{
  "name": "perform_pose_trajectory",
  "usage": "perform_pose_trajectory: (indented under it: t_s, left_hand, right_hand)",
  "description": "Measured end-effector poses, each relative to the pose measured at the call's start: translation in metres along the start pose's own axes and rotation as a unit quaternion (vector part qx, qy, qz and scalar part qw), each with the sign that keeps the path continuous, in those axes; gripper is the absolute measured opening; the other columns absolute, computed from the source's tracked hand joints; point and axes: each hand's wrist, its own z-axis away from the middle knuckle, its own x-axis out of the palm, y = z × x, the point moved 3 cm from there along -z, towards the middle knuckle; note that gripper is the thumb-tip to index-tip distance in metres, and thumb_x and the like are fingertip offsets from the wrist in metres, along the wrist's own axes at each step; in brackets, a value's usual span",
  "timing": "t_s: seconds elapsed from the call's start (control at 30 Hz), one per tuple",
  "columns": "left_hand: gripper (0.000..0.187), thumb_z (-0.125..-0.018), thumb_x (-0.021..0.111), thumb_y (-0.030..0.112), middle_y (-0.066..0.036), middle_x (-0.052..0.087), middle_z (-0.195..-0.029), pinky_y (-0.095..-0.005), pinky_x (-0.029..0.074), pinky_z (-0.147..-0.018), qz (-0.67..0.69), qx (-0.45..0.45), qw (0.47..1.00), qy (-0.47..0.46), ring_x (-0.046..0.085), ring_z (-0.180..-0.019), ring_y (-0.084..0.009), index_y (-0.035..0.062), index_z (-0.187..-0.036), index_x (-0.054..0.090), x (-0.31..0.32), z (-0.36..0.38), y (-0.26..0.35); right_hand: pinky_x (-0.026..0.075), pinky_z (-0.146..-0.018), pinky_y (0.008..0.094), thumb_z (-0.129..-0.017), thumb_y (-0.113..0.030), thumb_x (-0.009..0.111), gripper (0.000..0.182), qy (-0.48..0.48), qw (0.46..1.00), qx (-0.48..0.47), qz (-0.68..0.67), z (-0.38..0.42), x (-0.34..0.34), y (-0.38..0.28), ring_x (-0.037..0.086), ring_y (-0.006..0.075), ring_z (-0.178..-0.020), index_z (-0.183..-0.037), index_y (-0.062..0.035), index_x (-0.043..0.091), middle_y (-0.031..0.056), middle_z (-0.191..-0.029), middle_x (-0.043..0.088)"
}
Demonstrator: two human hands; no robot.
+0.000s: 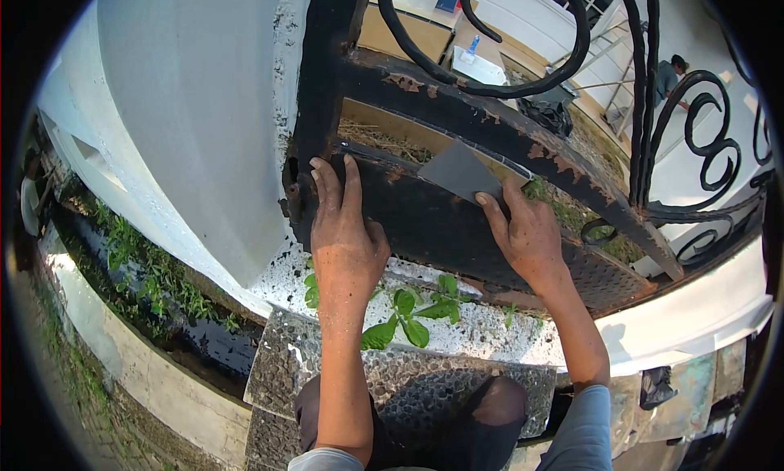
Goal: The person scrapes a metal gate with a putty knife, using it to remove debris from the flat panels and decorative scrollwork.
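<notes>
A black metal gate (392,218) with rust and flaking paint fills the middle of the view. My left hand (347,234) lies against its left side, fingers stretched out over the edge of the lower panel and holding nothing. In my right hand (527,234), a dark grey sheet of sandpaper (461,171) is pinched between thumb and fingers. The sheet is flat and overlaps the gap between the gate's horizontal bars. Peeling brown patches show on the upper bar (490,112), above my right hand.
A white wall (188,104) stands left of the gate. Green plants (404,312) grow at its foot, above a pebbled step (416,389). A ditch (163,291) runs at lower left. Beyond the scrollwork (710,144), a person (668,77) is near scaffolding; another person (31,197) is far left.
</notes>
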Motion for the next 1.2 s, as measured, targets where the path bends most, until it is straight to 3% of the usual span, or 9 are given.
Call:
perform_pose_trajectory:
  t_s: [0.1,0.13,0.23,0.47,0.6,0.7,0.97,1.1,1.2]
  left_hand:
    - [0.076,-0.072,0.055,-0.005,-0.028,0.02,-0.15,-0.0415,0.043,-0.1,0.005,-0.005,1.0,-0.01,0.029,-0.135,-0.039,0.0074,-0.144,0.034,0.0,0.0,0.0]
    - [0.076,-0.072,0.055,-0.005,-0.027,0.02,-0.15,-0.0416,0.043,-0.1,-0.001,-0.003,1.0,-0.008,0.03,-0.135,-0.0391,0.0075,-0.144,0.034,0.001,0.0,0.0]
    - [0.077,-0.072,0.054,-0.006,-0.026,0.02,-0.15,-0.042,0.044,-0.098,-0.009,0.0,1.0,0.0,0.03,-0.135,-0.0395,0.0094,-0.144,0.034,0.001,-0.001,0.0]
    - [0.077,-0.072,0.049,-0.011,-0.025,0.021,-0.15,-0.0424,0.047,-0.096,0.002,0.009,1.0,0.003,0.033,-0.133,-0.0392,0.0104,-0.145,0.034,-0.001,0.0,0.0]
    - [0.077,-0.072,0.048,-0.012,-0.026,0.022,-0.15,-0.0417,0.047,-0.096,0.004,-0.002,1.0,-0.009,0.034,-0.132,-0.0392,0.0104,-0.144,0.034,-0.002,-0.001,-0.002]
    - [0.076,-0.072,0.048,-0.011,-0.026,0.022,-0.15,-0.0414,0.047,-0.095,-0.009,0.015,1.0,0.014,0.033,-0.132,-0.0392,0.0101,-0.144,0.034,0.0,0.0,-0.001]
    - [0.075,-0.073,0.05,-0.009,-0.026,0.02,-0.15,-0.0412,0.044,-0.097,0.012,0.002,1.0,-0.002,0.031,-0.134,-0.0387,0.0091,-0.144,0.034,-0.002,0.0,0.0]
    - [0.075,-0.073,0.052,-0.008,-0.026,0.02,-0.15,-0.0414,0.043,-0.1,0.021,-0.009,1.0,-0.012,0.03,-0.135,-0.0382,0.0088,-0.144,0.035,-0.002,0.0,0.0]
    - [0.074,-0.073,0.051,-0.008,-0.026,0.021,-0.15,-0.0421,0.042,-0.101,-0.001,0.002,1.0,-0.002,0.031,-0.134,-0.0384,0.0079,-0.144,0.035,-0.003,0.0,0.002]
  right_hand:
    - [0.045,-0.044,0.0416,-0.092,-0.029,0.059,0.025,0.033,0.998,-0.045,0.039,0.001,0.003,-0.003,0.059,0.0337,-0.048,-0.086,-0.007,0.049,0.0124,-0.055,0.058]
    - [0.041,-0.043,0.0422,-0.089,-0.022,0.064,0.023,0.042,0.995,-0.071,0.053,0.002,0.004,-0.002,0.057,0.0346,-0.046,-0.099,-0.0037,0.053,0.0137,-0.056,0.058]
    - [0.044,-0.042,0.0414,-0.09,-0.024,0.064,0.023,0.045,0.994,-0.078,0.056,0.001,0.002,-0.005,0.059,0.0328,-0.048,-0.085,-0.008,0.048,0.0123,-0.056,0.059]
    - [0.045,-0.062,0.0489,-0.095,-0.038,0.051,0.036,-0.151,0.986,0.049,-0.051,-0.023,-0.013,0.003,0.058,0.0417,-0.065,-0.099,-0.0019,0.056,0.0192,-0.062,0.057]
    - [0.041,-0.064,0.0491,-0.096,-0.042,0.05,0.042,-0.249,0.949,0.069,-0.183,-0.007,0.008,0.011,0.057,0.0354,-0.065,-0.098,-0.0009,0.057,0.0212,-0.067,0.056]
    - [0.042,-0.063,0.0487,-0.096,-0.044,0.049,0.043,-0.202,0.96,0.12,-0.149,-0.011,-0.006,0.012,0.054,0.0362,-0.063,-0.101,-0.0018,0.056,0.0216,-0.068,0.056]
    - [0.047,-0.054,0.0438,-0.095,-0.035,0.053,0.032,-0.062,0.996,0.06,-0.005,-0.002,-0.003,-0.008,0.059,0.0363,-0.054,-0.099,-0.0025,0.053,0.0173,-0.058,0.058]
    - [0.047,-0.047,0.0423,-0.094,-0.027,0.057,0.023,0.081,0.993,-0.055,0.059,0.008,0.001,-0.018,0.059,0.0335,-0.047,-0.093,-0.0047,0.052,0.0134,-0.052,0.058]
    - [0.047,-0.045,0.0424,-0.093,-0.026,0.058,0.021,0.036,0.997,0.001,0.065,0.012,0.005,-0.024,0.061,0.0315,-0.049,-0.094,-0.0054,0.052,0.0121,-0.053,0.059]
